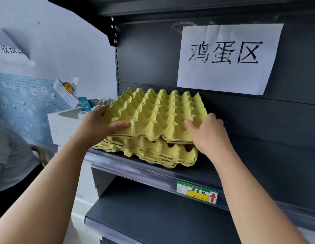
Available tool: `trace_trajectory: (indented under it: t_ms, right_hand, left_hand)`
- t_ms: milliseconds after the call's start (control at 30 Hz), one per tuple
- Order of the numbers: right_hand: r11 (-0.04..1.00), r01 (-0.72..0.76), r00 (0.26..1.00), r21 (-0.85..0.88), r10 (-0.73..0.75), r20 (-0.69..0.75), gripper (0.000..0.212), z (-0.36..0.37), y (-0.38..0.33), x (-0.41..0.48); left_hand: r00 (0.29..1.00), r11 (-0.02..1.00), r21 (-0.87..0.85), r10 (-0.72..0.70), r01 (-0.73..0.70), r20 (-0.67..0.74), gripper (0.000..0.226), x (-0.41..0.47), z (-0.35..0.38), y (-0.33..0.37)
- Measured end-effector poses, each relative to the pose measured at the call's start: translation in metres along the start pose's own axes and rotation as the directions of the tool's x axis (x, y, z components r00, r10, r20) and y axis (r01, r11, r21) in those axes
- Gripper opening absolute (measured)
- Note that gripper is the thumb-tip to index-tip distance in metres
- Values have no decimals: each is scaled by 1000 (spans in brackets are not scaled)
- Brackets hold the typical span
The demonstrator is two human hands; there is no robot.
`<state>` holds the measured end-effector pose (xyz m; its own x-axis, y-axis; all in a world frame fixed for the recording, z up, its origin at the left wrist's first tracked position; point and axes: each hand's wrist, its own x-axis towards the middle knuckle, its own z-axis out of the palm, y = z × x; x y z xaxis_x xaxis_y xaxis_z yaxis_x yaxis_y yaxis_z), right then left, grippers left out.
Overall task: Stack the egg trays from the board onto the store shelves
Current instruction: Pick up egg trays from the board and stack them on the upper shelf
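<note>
A yellow-green pulp egg tray [156, 115] is held just above a stack of like trays [153, 152] on the dark shelf [223, 166]. It sits tilted, its near edge a little off the stack. My left hand [98, 125] grips the tray's left edge, thumb lying on top. My right hand [207, 132] grips its right front corner, thumb on top and fingers underneath. The stack stands at the shelf's left end. The board is out of sight.
A white paper sign [229, 57] hangs on the shelf's back panel. A price label [197, 191] sits on the shelf's front rail. Below lies another dark shelf [153, 217]. Left of the unit stands a white box [65, 124] with clutter, and a person in white [10, 155].
</note>
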<state>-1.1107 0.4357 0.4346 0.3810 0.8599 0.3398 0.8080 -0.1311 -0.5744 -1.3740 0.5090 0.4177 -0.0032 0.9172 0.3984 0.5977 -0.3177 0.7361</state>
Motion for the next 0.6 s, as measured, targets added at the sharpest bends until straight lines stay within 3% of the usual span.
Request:
trace_trajectory:
  t_ms: [233,500,600]
  right_hand:
    - [998,62,996,-31,-64,-54,63,15,-12,-2]
    - [1000,14,998,-26,-15,-59,64,30,-23,-5]
    - [999,-12,997,-40,9,-78,63,32,-29,-8]
  left_hand:
    - [999,999,-31,42,-43,-28,80,14,-12,-14]
    - [999,999,-41,-6,8,52,116,25,-20,-31]
    - [997,998,-58,10,-6,76,101,28,-25,-32]
